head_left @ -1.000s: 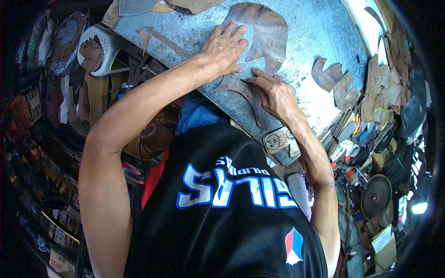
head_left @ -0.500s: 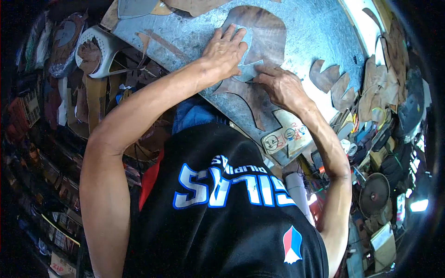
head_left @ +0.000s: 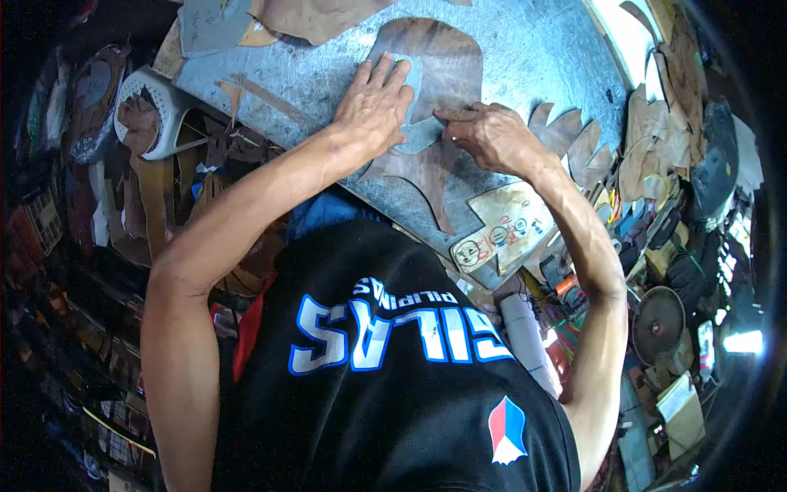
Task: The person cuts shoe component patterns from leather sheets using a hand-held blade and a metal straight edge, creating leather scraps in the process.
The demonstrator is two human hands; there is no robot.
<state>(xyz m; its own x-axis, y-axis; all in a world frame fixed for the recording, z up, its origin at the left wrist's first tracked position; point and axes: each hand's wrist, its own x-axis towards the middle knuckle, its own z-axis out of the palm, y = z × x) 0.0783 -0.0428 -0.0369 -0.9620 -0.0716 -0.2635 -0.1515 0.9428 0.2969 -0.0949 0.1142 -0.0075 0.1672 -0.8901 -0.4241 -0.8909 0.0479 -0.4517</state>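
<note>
On the grey metal tabletop (head_left: 541, 49), the flat, open left hand (head_left: 373, 102) should press the pale grey template (head_left: 412, 75) firmly onto the brown leather sheet (head_left: 447, 53) while the clenched right hand (head_left: 492, 135) follows its right edge.

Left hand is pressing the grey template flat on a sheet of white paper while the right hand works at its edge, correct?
Not quite. The head view shows the left hand pressing the grey template flat on a brown leather piece, not white paper. The right hand is at the template's edge, as you said.
</note>
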